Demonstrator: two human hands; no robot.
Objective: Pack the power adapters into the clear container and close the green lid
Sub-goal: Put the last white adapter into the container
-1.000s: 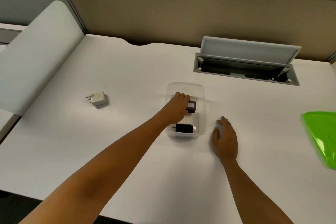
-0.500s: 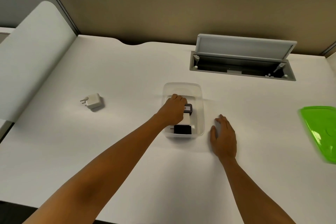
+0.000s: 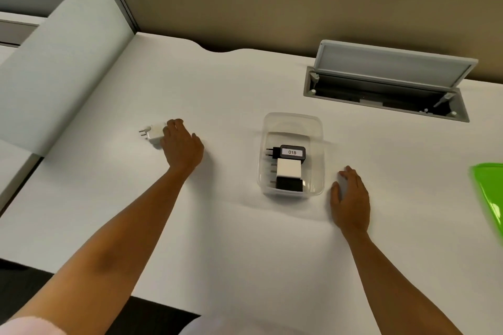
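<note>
The clear container (image 3: 292,122) stands mid-table. It holds three power adapters in a row: a black one labelled 018 (image 3: 291,152) at the far end, a white one (image 3: 289,171) in the middle and a black one (image 3: 289,184) nearest me. Another white power adapter (image 3: 152,132) lies on the table to the left, prongs pointing left. My left hand (image 3: 181,147) covers its right end with curled fingers; the thumb is hidden. My right hand (image 3: 351,198) lies flat on the table just right of the container. The green lid (image 3: 490,193) sits at the right edge.
A grey cable hatch (image 3: 392,81) stands open in the desk behind the container. A beige partition (image 3: 272,3) closes off the back, and a white side panel (image 3: 60,62) rises at the left. The desk's front edge is close to my body.
My left hand left the container, leaving the black 018 adapter inside, and moved left to the white adapter on the table. My right hand stayed where it was.
</note>
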